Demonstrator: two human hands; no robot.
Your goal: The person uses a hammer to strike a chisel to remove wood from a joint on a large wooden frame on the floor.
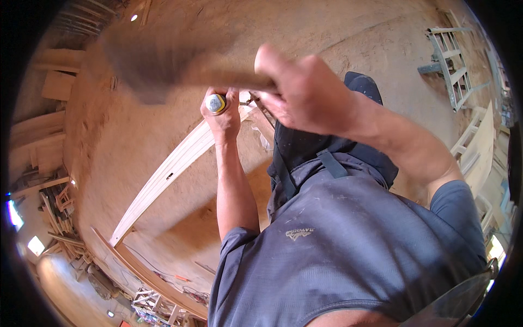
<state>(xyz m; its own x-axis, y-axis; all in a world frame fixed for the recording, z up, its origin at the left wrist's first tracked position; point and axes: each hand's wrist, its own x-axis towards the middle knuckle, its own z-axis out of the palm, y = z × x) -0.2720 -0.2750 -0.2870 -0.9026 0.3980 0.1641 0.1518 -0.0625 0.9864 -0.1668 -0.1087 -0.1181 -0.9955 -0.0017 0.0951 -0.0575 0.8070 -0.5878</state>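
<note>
My right hand [313, 90] is wrapped round the wooden handle of a mallet [150, 65]. The mallet's big dark head is smeared by motion and hangs up and left of my left hand. My left hand [224, 124] grips a chisel [216, 103] upright. Only the round metal butt with its yellow ring shows; the blade is hidden beneath the fist. Under that hand runs a long pale wooden beam [177, 159], with a small dark slot [170, 176] cut partway along it. Its near end lies by my dark-clothed legs.
A brown board [144, 267] crosses the beam's far end at lower left, near cables and an orange tool [181, 278]. Stacked timber [52, 215] lines the left wall. A ladder-like frame [453, 68] lies at upper right, and pale panels [479, 152] stand below it.
</note>
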